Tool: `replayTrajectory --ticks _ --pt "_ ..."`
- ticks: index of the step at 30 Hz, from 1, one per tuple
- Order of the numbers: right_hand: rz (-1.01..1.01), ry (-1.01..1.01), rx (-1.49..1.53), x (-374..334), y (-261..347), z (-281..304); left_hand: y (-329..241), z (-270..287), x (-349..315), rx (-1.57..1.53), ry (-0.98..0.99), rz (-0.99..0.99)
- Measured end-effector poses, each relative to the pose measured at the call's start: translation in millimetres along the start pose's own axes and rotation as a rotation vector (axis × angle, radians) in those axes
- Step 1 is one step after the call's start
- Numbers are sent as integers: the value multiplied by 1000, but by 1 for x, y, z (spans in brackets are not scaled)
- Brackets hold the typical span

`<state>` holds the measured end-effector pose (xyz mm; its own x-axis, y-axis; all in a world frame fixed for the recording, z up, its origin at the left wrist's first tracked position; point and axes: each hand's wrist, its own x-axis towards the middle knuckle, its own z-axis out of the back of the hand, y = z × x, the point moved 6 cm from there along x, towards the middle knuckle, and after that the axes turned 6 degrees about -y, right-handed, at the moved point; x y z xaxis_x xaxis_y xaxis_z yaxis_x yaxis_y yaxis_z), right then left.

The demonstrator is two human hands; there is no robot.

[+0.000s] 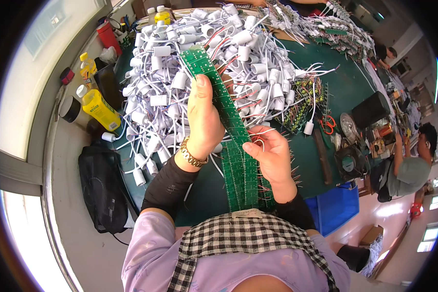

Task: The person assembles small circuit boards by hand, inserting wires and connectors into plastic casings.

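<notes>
A long green circuit board strip [222, 100] slants in front of me, with red and white wires standing out along its right edge. My left hand [203, 117] is closed round its left side, thumb flat on the board face. Lower down, my right hand [273, 158] pinches the near end, thumb on the face, with thin wires by its fingers; whether it also grips a wire I cannot tell. Beneath, more green circuit boards [239, 177] lie on the table next to my body. A big heap of white cylindrical parts with wire leads [158, 63] lies just beyond my hands.
Yellow bottles [100, 108] and a black bag [102, 190] are at the left. To the right are small components on leads [297, 112], orange-handled scissors [328, 124], a black fan [350, 162] and a blue bin [333, 207]. A person [411, 168] sits at far right.
</notes>
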<state>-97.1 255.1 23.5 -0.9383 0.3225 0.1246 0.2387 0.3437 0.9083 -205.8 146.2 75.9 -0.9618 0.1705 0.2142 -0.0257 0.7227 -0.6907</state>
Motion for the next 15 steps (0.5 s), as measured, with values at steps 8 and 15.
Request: replayTrajectory --ticks 8,15 --pt "192 -97 -65 -3 11 24 15 -15 -15 190 195 -68" --pt "481 -206 -305 -22 30 25 13 -14 -14 264 273 -132"
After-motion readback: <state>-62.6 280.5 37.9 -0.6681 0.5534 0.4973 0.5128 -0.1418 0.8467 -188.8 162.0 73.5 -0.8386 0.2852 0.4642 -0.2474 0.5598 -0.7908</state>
